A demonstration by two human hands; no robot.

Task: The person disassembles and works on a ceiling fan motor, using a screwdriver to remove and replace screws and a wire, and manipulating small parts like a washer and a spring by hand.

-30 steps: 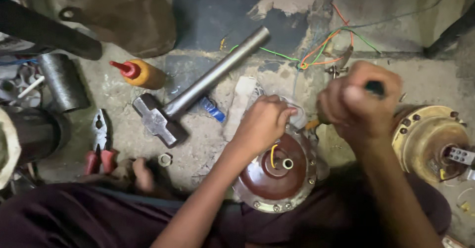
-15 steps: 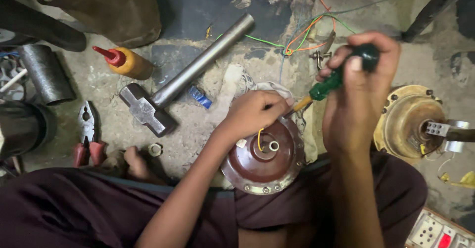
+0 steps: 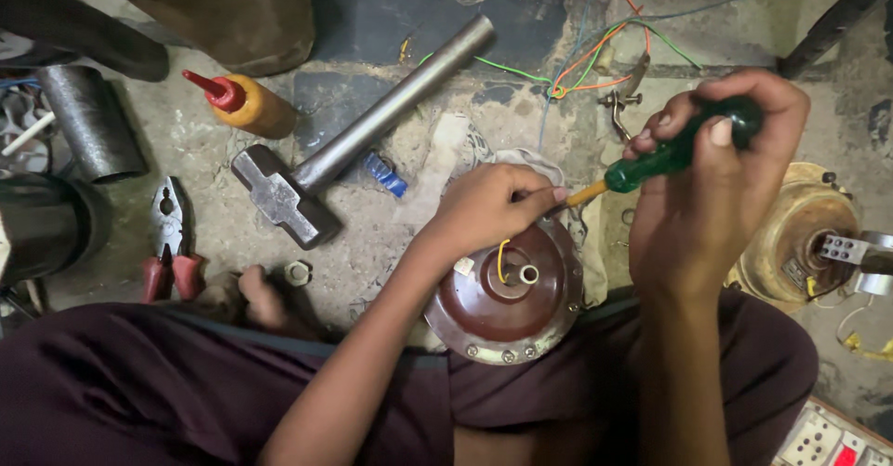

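A round dark-red motor housing [image 3: 507, 299] with a small centre hole and a yellow wire rests on my lap, between my thighs. My left hand [image 3: 484, 207] presses on its upper rim, fingers curled over the edge and touching the screwdriver's shaft. My right hand [image 3: 712, 182] grips a green-handled screwdriver [image 3: 665, 157], whose orange shaft slants down and left to the housing's rim under my left fingers. The tip is hidden.
A steel hammer [image 3: 358, 136] lies on the concrete floor, with an orange squeeze bottle with a red nozzle [image 3: 244, 103], red-handled pliers [image 3: 169, 243], a nut [image 3: 298, 272], a metal pipe [image 3: 91, 122], tangled coloured wires [image 3: 595, 66] and a brass-coloured motor part [image 3: 800, 238].
My right hand has lifted and tilted the screwdriver so its green handle shows fully. My left hand has stayed on the housing's rim. The camera view has drifted slightly.
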